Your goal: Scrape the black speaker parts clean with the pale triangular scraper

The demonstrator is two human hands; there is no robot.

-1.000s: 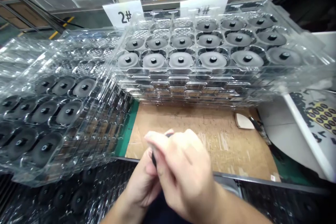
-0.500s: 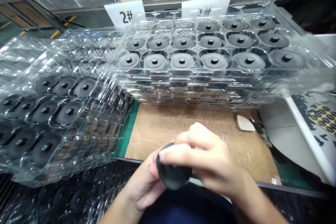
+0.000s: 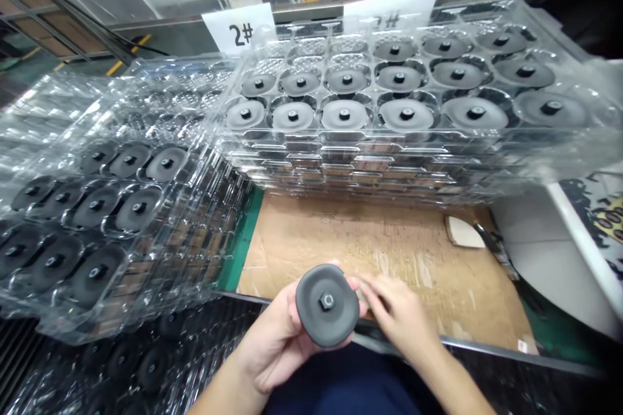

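My left hand [image 3: 275,343] holds a round dark grey disc [image 3: 327,305] with a small hub in its middle, face towards me, just above the near table edge. The fingers of my right hand [image 3: 399,318] rest against the disc's right rim, loosely curled. Both hands hover over the brown cardboard sheet [image 3: 365,240]. A stack of clear plastic trays [image 3: 403,110] holding several like discs stands behind the cardboard. Another stack of clear trays [image 3: 97,207] with discs lies to the left.
Paper labels marked 2# [image 3: 239,31] stand behind the trays. A small white piece [image 3: 462,232] and a dark tool [image 3: 496,249] lie at the cardboard's right edge. A white tray with small dark rings [image 3: 603,214] sits far right. More discs in trays [image 3: 146,363] lie below left.
The disc was hidden edge-on between my hands; it is now turned face up in my left hand. My right hand has slid off its top to its right rim.
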